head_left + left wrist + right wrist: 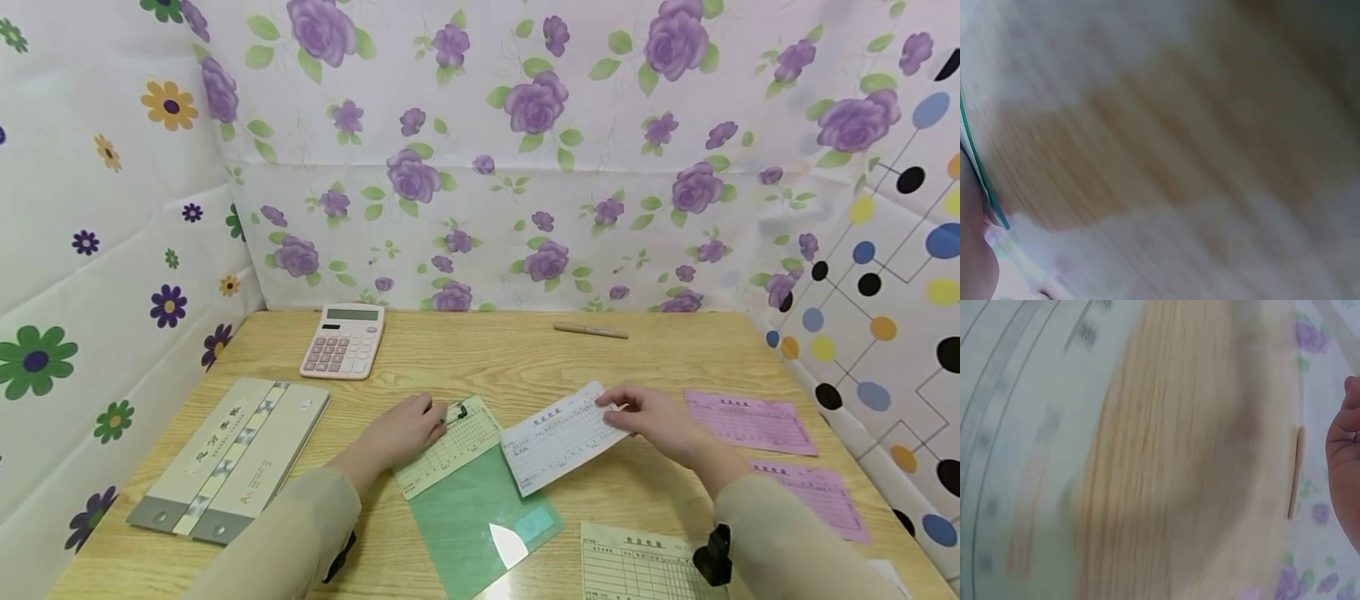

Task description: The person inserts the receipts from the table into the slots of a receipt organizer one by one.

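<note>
A translucent green clipboard (472, 517) lies at the middle of the table, a pale yellow-green printed slip (442, 458) on its upper part. A small black clip (461, 412) sits at its top edge. My left hand (405, 433) grips the clipboard's upper left edge beside the clip; its fingertips are partly hidden. Between the thumb and fingers of my right hand (663, 425), a white printed slip (562, 437) is pinched by its right end. This slip is tilted, and its left end overlaps the clipboard. In the right wrist view the white slip (1022, 450) is blurred.
A pink calculator (343, 342) and a beige boxed binder (232, 458) stand left. A brown pen (591, 331) lies at the back. Two pink slips (750, 423) are on the right, and a yellowish slip (637, 567) is near the front. Flowered cloth (480, 225) hangs behind the table.
</note>
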`<state>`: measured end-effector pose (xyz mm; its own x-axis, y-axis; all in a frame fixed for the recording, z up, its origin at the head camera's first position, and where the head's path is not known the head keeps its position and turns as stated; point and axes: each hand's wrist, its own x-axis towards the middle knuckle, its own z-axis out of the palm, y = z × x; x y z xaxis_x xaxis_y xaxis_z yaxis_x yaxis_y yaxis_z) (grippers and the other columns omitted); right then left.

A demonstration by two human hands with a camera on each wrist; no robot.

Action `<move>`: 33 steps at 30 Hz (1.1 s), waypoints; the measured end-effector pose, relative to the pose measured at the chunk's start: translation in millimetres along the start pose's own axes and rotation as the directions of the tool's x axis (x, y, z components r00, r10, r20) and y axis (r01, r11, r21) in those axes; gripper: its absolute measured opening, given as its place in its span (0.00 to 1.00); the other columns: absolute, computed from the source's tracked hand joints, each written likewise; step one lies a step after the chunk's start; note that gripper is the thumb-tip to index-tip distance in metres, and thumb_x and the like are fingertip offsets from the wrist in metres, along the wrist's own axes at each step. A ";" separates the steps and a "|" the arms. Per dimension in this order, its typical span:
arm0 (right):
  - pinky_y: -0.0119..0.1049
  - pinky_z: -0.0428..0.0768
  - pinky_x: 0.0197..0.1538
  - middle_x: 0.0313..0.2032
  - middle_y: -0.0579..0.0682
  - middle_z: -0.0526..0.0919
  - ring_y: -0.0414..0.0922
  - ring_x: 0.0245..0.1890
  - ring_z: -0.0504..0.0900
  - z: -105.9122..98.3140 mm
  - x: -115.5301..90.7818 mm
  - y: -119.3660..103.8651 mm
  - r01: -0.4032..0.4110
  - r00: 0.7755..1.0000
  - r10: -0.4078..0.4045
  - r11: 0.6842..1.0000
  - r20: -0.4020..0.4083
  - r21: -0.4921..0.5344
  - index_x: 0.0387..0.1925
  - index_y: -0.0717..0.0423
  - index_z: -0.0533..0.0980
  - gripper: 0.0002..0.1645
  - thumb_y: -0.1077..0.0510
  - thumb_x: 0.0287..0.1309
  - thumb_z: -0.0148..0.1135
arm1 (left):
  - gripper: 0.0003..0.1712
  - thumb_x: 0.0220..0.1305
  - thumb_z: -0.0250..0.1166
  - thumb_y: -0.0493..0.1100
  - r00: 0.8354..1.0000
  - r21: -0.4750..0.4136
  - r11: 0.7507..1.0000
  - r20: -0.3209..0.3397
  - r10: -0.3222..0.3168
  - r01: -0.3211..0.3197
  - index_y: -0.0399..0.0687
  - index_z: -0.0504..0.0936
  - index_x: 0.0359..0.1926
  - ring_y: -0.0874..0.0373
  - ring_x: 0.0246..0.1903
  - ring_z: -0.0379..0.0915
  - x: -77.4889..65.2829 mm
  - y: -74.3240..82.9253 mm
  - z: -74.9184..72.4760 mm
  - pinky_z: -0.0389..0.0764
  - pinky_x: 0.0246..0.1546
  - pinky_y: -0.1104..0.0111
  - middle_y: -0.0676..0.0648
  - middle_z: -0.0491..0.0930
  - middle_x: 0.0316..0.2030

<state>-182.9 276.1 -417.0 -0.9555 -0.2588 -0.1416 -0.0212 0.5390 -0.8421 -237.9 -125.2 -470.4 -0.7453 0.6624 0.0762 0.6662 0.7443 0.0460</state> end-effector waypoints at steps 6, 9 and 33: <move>0.46 0.76 0.42 0.44 0.53 0.75 0.47 0.39 0.74 29.4 16.4 -13.7 0.028 0.998 -0.030 0.999 0.055 0.035 0.50 0.53 0.76 0.18 0.51 0.60 0.61 | 0.12 0.71 0.50 0.54 1.000 0.015 1.000 0.009 -0.004 0.004 0.56 0.71 0.48 0.62 0.30 0.59 0.0 -1.9 0.5 0.66 0.31 0.70 0.55 0.62 0.33; 0.45 0.76 0.39 0.40 0.53 0.75 0.47 0.36 0.74 46.1 25.9 -19.2 0.048 0.994 -0.053 0.997 0.093 0.052 0.49 0.55 0.76 0.16 0.54 0.60 0.61 | 0.13 0.71 0.50 0.54 1.000 0.010 1.000 0.016 -0.003 0.003 0.55 0.72 0.48 0.62 0.30 0.59 0.0 -2.0 -0.2 0.66 0.31 0.70 0.55 0.62 0.33; 0.39 0.73 0.46 0.42 0.48 0.77 0.42 0.39 0.74 122.5 74.8 -50.8 0.136 0.974 -0.115 0.986 0.194 -0.100 0.46 0.54 0.78 0.14 0.58 0.57 0.63 | 0.07 0.70 0.52 0.51 0.999 0.006 1.000 0.032 0.020 -0.020 0.55 0.71 0.41 0.62 0.25 0.60 5.3 -2.6 -2.1 0.66 0.25 0.70 0.53 0.61 0.29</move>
<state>-217.2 131.2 -448.6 -0.8713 -0.4698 -0.1422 -0.1806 0.5761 -0.7972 -243.4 -123.8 -468.0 -0.7324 0.6793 0.0456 0.6808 0.7315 0.0383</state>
